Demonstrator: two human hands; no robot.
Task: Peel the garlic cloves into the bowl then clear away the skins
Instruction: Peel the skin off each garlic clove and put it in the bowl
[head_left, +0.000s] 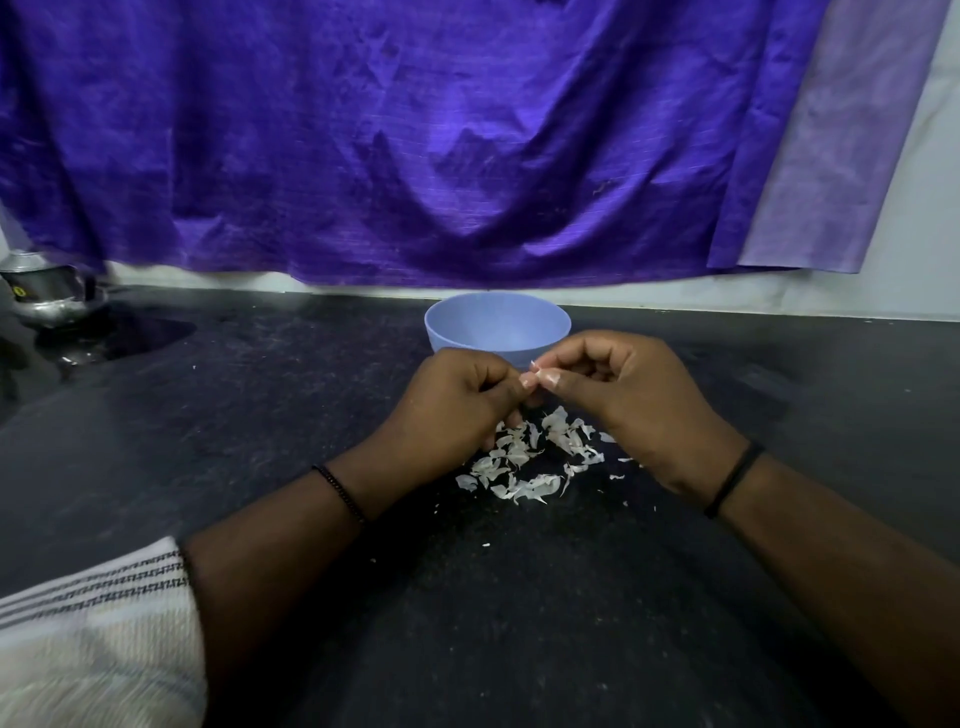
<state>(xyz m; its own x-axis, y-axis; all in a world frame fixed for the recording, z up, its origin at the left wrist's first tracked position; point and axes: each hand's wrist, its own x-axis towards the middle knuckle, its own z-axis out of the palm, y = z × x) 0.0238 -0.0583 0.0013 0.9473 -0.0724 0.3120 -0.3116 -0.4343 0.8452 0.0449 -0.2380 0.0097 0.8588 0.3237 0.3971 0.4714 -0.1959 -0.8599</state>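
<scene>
Left hand (457, 400) and right hand (623, 395) pinching garlic clove (537, 379) together above skins (530, 457), which are lying scattered on bench (260, 415). Bowl (497, 325) sitting just behind hands.

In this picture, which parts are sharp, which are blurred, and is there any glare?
Head view: hands, skins and bowl sharp; sleeve and kettle blurred at the left edge; soft sheen on the cloth; wide-angle bending of the counter edge.

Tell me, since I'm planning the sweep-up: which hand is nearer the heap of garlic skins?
Left. The left hand hangs right over the skins' left edge, fingers overlapping them; the right hand is above and to their right.
</scene>
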